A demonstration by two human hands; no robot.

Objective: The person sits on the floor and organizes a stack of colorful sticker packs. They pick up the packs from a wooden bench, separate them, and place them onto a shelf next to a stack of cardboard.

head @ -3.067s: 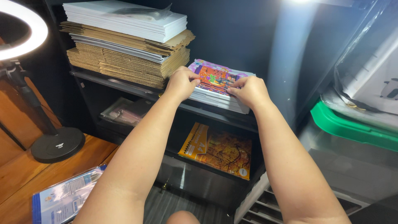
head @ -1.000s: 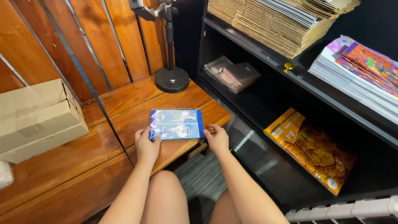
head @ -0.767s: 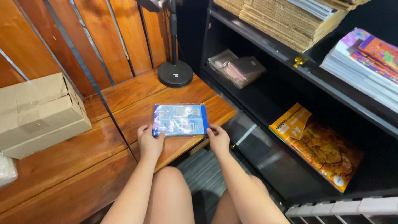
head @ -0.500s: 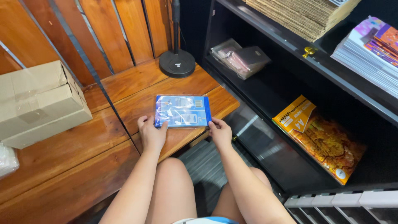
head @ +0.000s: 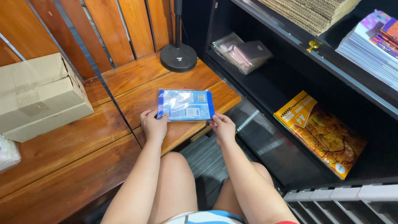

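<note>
The packet [head: 185, 105] I grip is blue with pale printed panels under glossy wrap. It lies on reddish-brown wood planks [head: 137, 89]. Left of the packet, a tan box [head: 39, 95]. Right of it, a black shelf [head: 290, 62] holding a yellow-orange pack [head: 321, 132].

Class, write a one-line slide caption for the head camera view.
Both hands, left hand and right hand, grip a blue plastic-wrapped packet over a wooden table, beside a black shelf.
</note>
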